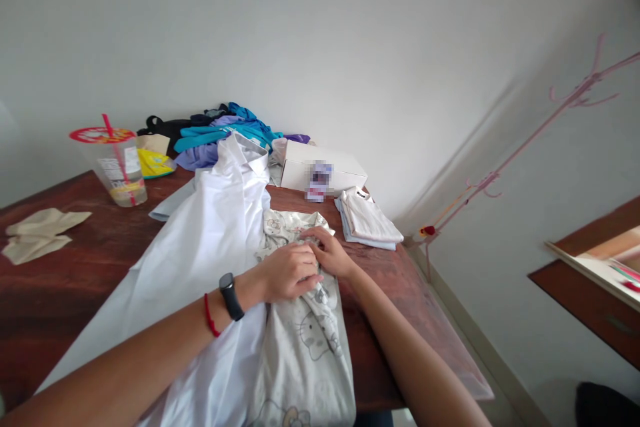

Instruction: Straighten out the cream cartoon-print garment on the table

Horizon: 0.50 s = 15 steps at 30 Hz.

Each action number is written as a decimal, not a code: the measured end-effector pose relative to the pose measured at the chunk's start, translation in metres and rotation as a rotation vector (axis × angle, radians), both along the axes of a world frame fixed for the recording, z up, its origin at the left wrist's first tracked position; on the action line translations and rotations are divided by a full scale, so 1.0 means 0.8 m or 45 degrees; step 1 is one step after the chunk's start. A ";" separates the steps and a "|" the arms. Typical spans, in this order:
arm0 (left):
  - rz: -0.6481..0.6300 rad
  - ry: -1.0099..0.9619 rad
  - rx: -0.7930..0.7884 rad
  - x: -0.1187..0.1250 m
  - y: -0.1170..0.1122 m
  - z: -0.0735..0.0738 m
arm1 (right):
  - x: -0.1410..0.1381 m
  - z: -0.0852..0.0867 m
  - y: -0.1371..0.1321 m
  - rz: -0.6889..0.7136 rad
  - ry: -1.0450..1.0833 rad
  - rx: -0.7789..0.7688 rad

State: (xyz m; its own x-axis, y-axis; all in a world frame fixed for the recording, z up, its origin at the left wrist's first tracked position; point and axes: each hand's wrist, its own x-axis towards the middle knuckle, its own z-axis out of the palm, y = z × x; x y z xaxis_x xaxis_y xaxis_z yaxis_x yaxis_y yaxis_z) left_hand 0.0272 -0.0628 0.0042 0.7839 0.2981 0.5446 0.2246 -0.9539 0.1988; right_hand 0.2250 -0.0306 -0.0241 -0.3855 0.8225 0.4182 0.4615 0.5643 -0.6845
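Together, both hands curled, gripping printed garment

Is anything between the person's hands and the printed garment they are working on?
Nothing visible. Both the left hand and the right hand rest directly on the cartoon-print garment, side by side near its middle. The white shirt lies beside it on the left, under the left forearm, not between hands and cloth.

1 head-worn view — forward and down, close over table
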 end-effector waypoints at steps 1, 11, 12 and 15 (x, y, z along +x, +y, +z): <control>-0.004 -0.045 -0.017 -0.001 0.001 0.001 | 0.002 0.002 0.000 0.027 -0.003 -0.013; 0.204 -0.775 -0.489 -0.020 -0.006 0.029 | 0.031 0.004 0.011 0.308 0.087 -0.231; 0.231 -0.810 -0.552 -0.021 -0.004 0.027 | 0.030 0.002 0.011 0.286 0.078 -0.199; 0.273 -0.888 -0.735 -0.023 0.005 0.019 | 0.024 -0.003 0.010 0.162 0.029 -0.150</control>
